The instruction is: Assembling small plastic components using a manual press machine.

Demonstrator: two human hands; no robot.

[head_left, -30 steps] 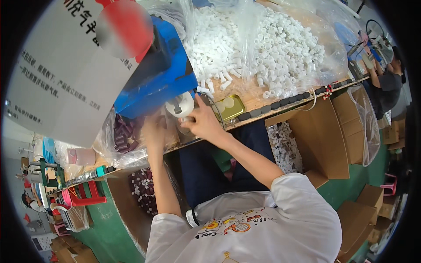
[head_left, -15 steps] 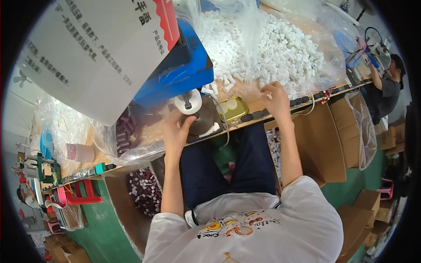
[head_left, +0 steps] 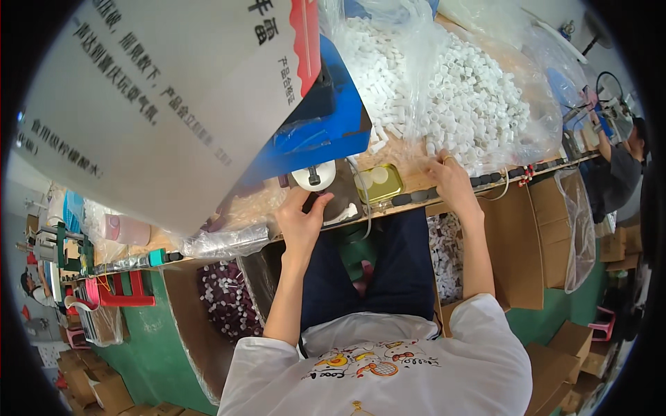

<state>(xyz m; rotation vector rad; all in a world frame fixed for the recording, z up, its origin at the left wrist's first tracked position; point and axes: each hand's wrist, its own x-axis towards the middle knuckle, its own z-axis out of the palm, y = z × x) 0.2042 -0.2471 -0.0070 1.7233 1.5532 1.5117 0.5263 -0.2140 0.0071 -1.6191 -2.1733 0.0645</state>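
Observation:
My left hand (head_left: 300,218) is at the near table edge, just below the white round disc (head_left: 316,176) on the front of a blue machine (head_left: 340,132). Its thumb and fingers come together around something small and dark that I cannot make out. At the near edge of a big heap of small white plastic caps (head_left: 479,100), my right hand (head_left: 454,186) has its fingertips pinched; whatever is in them is hidden. Between the hands lies a gold tin (head_left: 392,188) with pale round pads inside. A grey cable (head_left: 369,215) hangs over the edge beside it.
A large printed sheet (head_left: 159,104) blocks the upper left. Below the table, a carton (head_left: 184,298) holds purple and white pieces, and another carton (head_left: 513,249) stands at the right. A pink cup (head_left: 128,230) is on the left. A co-worker (head_left: 621,156) sits at the far right.
My view has shifted, and the sheet covers more of the purple pieces. My left thumb and fingers have closed together below the disc. My right hand stays by the cap heap.

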